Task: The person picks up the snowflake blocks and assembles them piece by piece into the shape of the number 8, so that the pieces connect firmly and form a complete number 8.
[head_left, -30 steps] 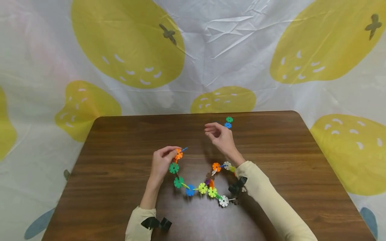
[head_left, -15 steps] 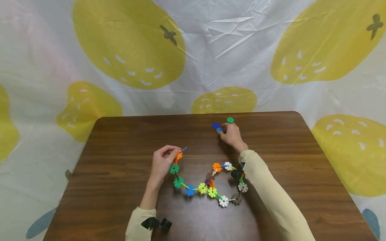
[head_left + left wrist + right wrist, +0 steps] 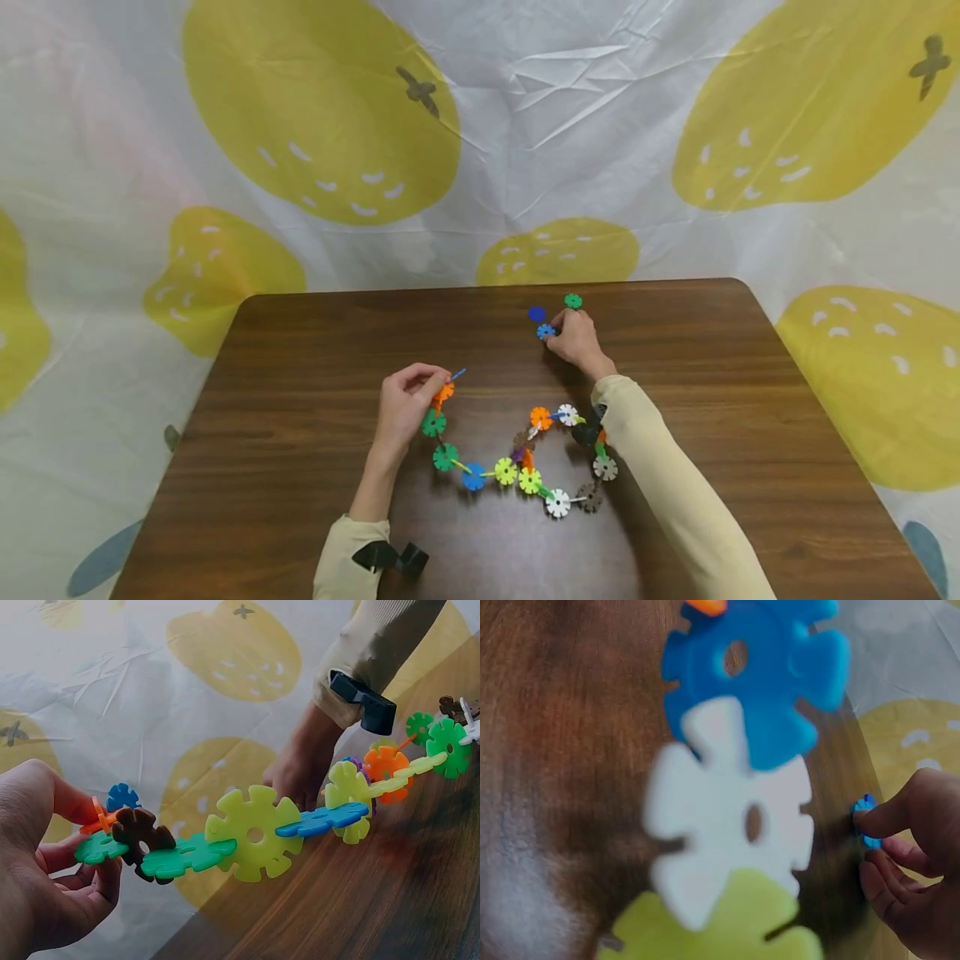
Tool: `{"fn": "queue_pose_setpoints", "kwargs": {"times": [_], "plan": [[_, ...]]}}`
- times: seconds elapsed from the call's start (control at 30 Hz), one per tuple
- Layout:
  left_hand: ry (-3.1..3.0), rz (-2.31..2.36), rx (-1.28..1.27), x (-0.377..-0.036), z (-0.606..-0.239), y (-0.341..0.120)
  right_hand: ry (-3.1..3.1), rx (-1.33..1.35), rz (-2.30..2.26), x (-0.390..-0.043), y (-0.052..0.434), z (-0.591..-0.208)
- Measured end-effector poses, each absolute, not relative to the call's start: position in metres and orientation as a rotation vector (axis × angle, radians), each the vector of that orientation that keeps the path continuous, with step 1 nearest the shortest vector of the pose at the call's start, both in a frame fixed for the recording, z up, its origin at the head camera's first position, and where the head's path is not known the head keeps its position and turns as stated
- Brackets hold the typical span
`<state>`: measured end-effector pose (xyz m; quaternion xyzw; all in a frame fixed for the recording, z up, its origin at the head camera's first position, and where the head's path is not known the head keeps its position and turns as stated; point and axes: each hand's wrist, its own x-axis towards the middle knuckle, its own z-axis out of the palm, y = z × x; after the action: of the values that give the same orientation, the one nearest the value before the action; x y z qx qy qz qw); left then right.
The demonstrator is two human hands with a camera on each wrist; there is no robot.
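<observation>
My left hand [image 3: 402, 408] holds one end of a chain of interlocking plastic snowflake discs [image 3: 229, 829], its thumb and fingers pinching near an orange disc [image 3: 447, 390]. A blue disc [image 3: 124, 796] sticks out at that end. From there the chain dips past green, blue and yellow-green discs, then bends into a loop on the right. Farther back, my right hand [image 3: 579, 340] pinches a light blue snowflake disc [image 3: 545, 332] between thumb and fingers, low over the table. In the right wrist view, the chain's white disc [image 3: 705, 802] looms close and blurred.
A dark blue disc [image 3: 536, 314] and a green disc [image 3: 573, 301] lie near the back edge of the brown wooden table [image 3: 315, 350]. Behind it hangs a white curtain [image 3: 525, 150] with yellow fruit prints. The chain's loop lies partly under my right forearm [image 3: 667, 458].
My right hand has come down to the loose discs and taken the light blue one, drawing it slightly toward me. My left hand stays almost still with the chain.
</observation>
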<state>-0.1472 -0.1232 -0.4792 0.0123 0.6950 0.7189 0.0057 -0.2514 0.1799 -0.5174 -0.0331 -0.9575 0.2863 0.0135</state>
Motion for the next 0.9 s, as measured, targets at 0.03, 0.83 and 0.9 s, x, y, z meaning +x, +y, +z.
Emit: {"fn": "queue_pose_setpoints", "kwargs": {"times": [0.03,0.83,0.9], "plan": [[2.176,2.245,0.039,-0.148,-0.479,-0.123,-2.975,-0.107,0.908,-0.251,0.180,-0.517],[2.151,2.273,0.122,-0.152,-0.478,-0.118,-2.386,0.135,1.801,-0.172,0.116,-0.476],[2.163,2.274,0.132,-0.152,-0.478,-0.118,-2.354,0.162,1.863,-0.166,0.109,-0.470]]}}
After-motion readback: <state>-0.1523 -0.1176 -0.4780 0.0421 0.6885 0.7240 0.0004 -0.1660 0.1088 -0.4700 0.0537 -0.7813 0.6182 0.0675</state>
